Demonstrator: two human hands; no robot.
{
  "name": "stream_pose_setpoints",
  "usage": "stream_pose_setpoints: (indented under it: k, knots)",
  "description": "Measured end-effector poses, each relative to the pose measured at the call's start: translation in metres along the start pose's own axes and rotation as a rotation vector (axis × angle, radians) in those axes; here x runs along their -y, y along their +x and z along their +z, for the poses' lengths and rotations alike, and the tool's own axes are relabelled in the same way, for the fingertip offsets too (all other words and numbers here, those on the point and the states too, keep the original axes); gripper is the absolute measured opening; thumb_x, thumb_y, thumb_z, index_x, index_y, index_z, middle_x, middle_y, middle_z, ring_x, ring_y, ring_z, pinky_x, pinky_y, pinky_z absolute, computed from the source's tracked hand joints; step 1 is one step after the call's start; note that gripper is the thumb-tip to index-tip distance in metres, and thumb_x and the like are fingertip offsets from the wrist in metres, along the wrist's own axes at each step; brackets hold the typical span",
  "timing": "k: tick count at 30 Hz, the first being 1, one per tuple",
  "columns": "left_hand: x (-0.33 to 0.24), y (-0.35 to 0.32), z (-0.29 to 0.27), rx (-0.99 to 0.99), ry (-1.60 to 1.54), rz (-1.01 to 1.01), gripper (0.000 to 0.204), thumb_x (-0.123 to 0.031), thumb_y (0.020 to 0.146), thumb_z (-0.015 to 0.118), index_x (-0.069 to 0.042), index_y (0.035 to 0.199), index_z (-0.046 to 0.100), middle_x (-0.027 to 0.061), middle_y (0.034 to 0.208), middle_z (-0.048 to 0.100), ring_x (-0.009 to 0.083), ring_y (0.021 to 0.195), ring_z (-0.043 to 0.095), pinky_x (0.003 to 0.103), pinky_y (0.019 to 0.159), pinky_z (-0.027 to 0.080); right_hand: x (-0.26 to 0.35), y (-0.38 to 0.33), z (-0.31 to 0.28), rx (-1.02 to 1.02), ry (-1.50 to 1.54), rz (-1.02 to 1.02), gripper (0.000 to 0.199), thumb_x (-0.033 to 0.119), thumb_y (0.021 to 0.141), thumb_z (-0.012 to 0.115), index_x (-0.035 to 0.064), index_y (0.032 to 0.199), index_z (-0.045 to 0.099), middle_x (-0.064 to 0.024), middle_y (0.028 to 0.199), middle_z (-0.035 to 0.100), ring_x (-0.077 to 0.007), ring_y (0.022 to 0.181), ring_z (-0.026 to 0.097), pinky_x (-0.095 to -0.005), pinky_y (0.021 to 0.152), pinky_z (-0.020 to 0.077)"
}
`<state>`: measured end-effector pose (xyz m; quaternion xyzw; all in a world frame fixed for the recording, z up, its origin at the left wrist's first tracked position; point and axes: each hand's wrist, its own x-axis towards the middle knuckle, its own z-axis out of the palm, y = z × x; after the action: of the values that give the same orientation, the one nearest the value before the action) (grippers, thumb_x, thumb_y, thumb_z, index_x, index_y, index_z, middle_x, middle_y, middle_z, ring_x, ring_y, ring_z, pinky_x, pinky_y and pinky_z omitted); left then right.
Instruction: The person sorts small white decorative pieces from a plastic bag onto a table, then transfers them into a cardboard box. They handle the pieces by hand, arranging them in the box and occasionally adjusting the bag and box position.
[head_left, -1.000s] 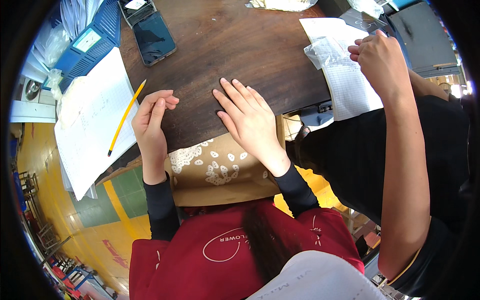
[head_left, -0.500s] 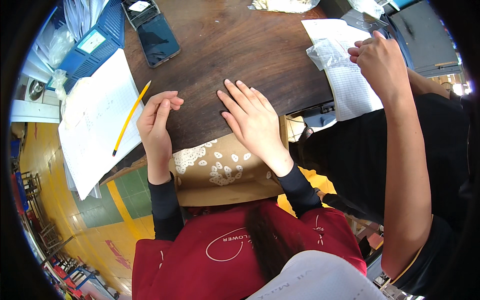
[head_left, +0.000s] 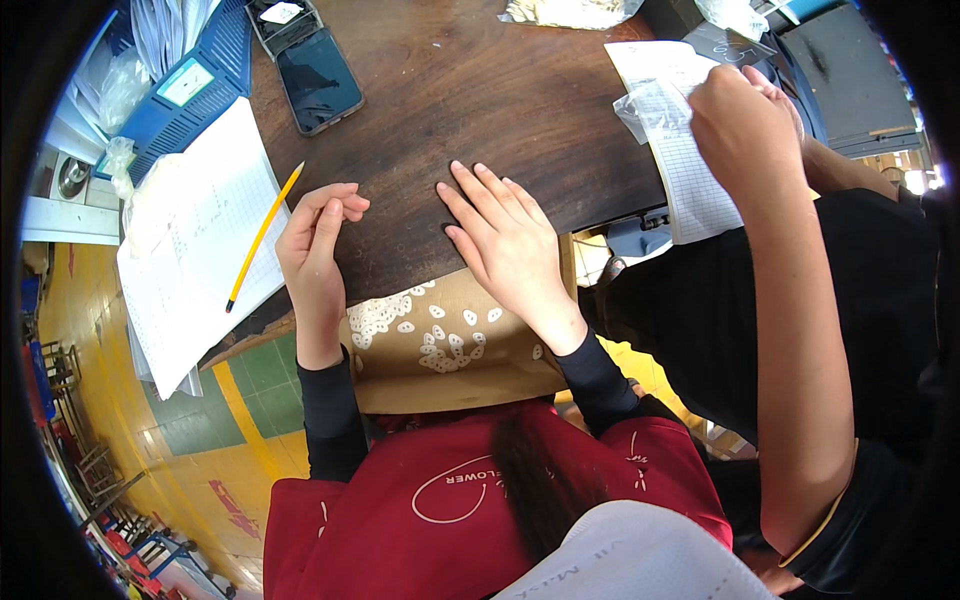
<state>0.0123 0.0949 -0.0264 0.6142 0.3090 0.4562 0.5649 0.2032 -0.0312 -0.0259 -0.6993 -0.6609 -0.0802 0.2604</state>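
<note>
My left hand (head_left: 315, 245) rests on the dark wooden table (head_left: 480, 110), its fingers curled loosely with nothing in them. My right hand (head_left: 505, 240) lies flat on the table, fingers spread, holding nothing. Below both hands a brown bag with white flower print (head_left: 440, 345) sits at the table's near edge. A yellow pencil (head_left: 262, 236) lies on a white sheet of paper (head_left: 195, 240) just left of my left hand.
A black phone (head_left: 318, 78) lies at the far left of the table beside a blue basket (head_left: 190, 90). On the right, another person's hand (head_left: 745, 125) holds crinkled plastic over a gridded sheet (head_left: 690, 180). That person's arm runs down the right side.
My hands have stayed where they were on the table, fingers of the left slightly more curled. The view has shifted a little, and the other person's hand keeps working at the plastic.
</note>
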Motion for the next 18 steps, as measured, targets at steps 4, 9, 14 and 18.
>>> stream_pose_setpoints:
  k: [4, 9, 14, 18]
  knots:
    - [-0.0008, 0.0007, 0.0003, 0.001, 0.016, 0.008, 0.021, -0.008, 0.104, 0.054, 0.002, 0.112, 0.07, 0.0075, 0.098, 0.072, 0.0138, 0.093, 0.064, 0.028, 0.088, 0.05, 0.0, 0.0, -0.0007, 0.007, 0.001, 0.003, 0.042, 0.025, 0.095, 0.067, 0.0123, 0.134, 0.065, -0.0084, 0.146, 0.059, -0.0265, 0.135, 0.055, -0.0425, 0.112, 0.0432]
    - [-0.0026, -0.0004, 0.0005, 0.005, 0.014, 0.009, 0.022, -0.007, 0.105, 0.052, 0.002, 0.113, 0.071, 0.0072, 0.097, 0.072, 0.0124, 0.093, 0.063, 0.027, 0.088, 0.049, 0.0003, 0.0022, -0.0052, 0.043, 0.003, -0.007, 0.042, 0.023, 0.095, 0.066, 0.012, 0.135, 0.065, -0.0086, 0.146, 0.059, -0.0272, 0.134, 0.056, -0.0428, 0.112, 0.0436]
    - [-0.0047, 0.0003, 0.0019, 0.023, -0.009, 0.015, 0.021, -0.007, 0.105, 0.053, 0.001, 0.113, 0.071, 0.0069, 0.097, 0.072, 0.0115, 0.093, 0.063, 0.026, 0.087, 0.049, 0.0023, 0.0037, -0.004, 0.049, -0.015, -0.009, 0.041, 0.023, 0.095, 0.066, 0.0118, 0.135, 0.065, -0.0086, 0.145, 0.059, -0.0272, 0.135, 0.055, -0.0426, 0.112, 0.0432]
    - [-0.0059, 0.0007, 0.0028, 0.033, -0.021, 0.009, 0.021, -0.007, 0.105, 0.053, 0.001, 0.112, 0.071, 0.0068, 0.097, 0.072, 0.0116, 0.093, 0.063, 0.026, 0.087, 0.049, -0.005, 0.0026, -0.0059, -0.001, 0.078, 0.025, 0.044, 0.026, 0.094, 0.069, 0.0083, 0.134, 0.065, -0.0121, 0.145, 0.059, -0.0308, 0.136, 0.054, -0.0434, 0.115, 0.0411]
